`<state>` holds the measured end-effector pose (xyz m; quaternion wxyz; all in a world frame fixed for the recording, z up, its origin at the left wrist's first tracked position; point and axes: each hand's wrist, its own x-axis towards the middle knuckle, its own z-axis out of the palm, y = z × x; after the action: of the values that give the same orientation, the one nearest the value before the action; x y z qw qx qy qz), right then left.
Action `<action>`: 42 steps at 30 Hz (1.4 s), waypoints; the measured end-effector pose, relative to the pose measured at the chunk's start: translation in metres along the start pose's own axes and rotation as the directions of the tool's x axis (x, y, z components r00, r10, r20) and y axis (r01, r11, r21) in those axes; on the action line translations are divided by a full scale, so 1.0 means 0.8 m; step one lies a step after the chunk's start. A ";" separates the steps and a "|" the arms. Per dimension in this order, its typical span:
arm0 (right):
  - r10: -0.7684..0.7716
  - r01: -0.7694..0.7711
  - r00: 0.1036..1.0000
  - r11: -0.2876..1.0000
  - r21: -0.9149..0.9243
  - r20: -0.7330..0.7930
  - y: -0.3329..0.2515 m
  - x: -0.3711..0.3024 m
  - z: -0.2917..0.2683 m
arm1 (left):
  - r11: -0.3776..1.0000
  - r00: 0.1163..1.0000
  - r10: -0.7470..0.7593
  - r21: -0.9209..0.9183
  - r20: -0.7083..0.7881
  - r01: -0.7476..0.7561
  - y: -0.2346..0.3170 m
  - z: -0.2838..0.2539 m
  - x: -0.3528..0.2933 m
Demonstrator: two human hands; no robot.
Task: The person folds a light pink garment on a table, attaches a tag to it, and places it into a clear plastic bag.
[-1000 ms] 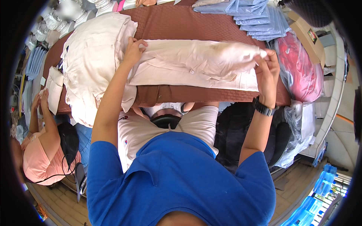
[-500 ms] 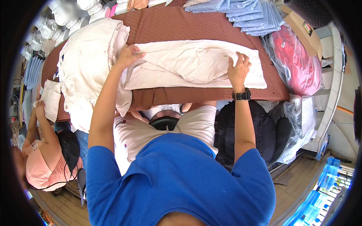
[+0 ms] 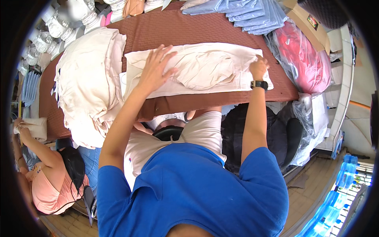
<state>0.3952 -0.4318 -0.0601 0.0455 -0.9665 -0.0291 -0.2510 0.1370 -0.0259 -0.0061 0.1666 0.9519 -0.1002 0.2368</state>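
Observation:
A cream garment (image 3: 205, 67) lies folded into a long flat strip across the brown tablecloth, wrinkled in the middle. Over its left part my left hand (image 3: 156, 71) is open with the fingers spread, and I cannot tell whether the palm touches the cloth. At the right end my right hand (image 3: 259, 68), with a black watch on the wrist, has its fingers curled closed on the garment's edge. The fingertips are partly hidden. Just left of the strip rises a thick pile of similar cream garments (image 3: 89, 79).
Blue garments in clear bags (image 3: 252, 15) lie fanned at the back right. A pink bundle in plastic (image 3: 304, 59) and a cardboard box (image 3: 310, 23) sit at the right edge. At left, a co-worker in pink (image 3: 55, 185) holds a cream folded cloth (image 3: 35, 128). White mannequin-like forms (image 3: 81, 14) stand behind.
My left hand has moved right, from the garment's left end onto its surface, fingers spreading. My right hand has shifted to the right end and closed. The co-worker's cloth has moved left.

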 end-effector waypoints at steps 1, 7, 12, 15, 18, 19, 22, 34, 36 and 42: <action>0.023 -0.023 1.000 1.000 -0.006 0.019 0.027 0.000 -0.002 | 0.999 0.999 0.003 -0.043 0.043 -0.001 0.014 -0.001 -0.002; 0.334 -0.348 0.912 0.937 0.017 0.237 0.107 -0.015 -0.016 | 0.983 0.981 0.094 -0.172 0.169 -0.065 0.080 0.046 0.010; 0.423 -0.434 0.888 0.900 0.027 0.179 0.110 -0.027 -0.009 | 0.984 0.976 0.131 -0.141 0.176 -0.107 0.118 0.096 0.029; 0.366 -0.373 0.925 0.925 0.069 0.101 0.118 -0.032 0.005 | 0.994 0.978 0.101 -0.057 0.185 -0.092 0.120 0.116 0.029; 0.349 -0.372 0.924 0.914 0.159 0.157 0.099 -0.033 -0.002 | 0.996 0.980 0.084 0.001 0.179 -0.085 0.111 0.129 0.020; 0.353 -0.365 0.930 0.920 0.142 0.107 0.100 -0.030 -0.008 | 0.996 0.982 0.084 0.004 0.170 -0.086 0.112 0.127 0.021; 0.349 -0.350 0.937 0.933 0.088 0.020 0.099 -0.021 -0.030 | 0.997 0.989 0.075 0.004 0.127 -0.076 0.113 0.118 0.027; -0.208 0.259 0.954 0.935 0.244 -0.215 -0.033 -0.028 -0.056 | 1.000 0.995 -0.016 -0.007 0.096 0.017 0.084 0.099 0.033; -0.350 0.359 0.931 0.825 0.437 -0.104 -0.028 -0.016 -0.039 | 0.999 0.995 -0.041 0.004 0.088 0.041 0.078 0.096 0.039; -0.553 0.425 0.828 0.725 0.542 0.090 -0.029 -0.037 -0.072 | 0.988 0.988 -0.139 0.081 0.066 0.134 0.030 0.076 0.016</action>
<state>0.3400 -0.4157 -0.0225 0.2216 -0.9010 -0.3543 -0.1161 0.1672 -0.0717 -0.0443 0.1424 0.9700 -0.0317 0.1943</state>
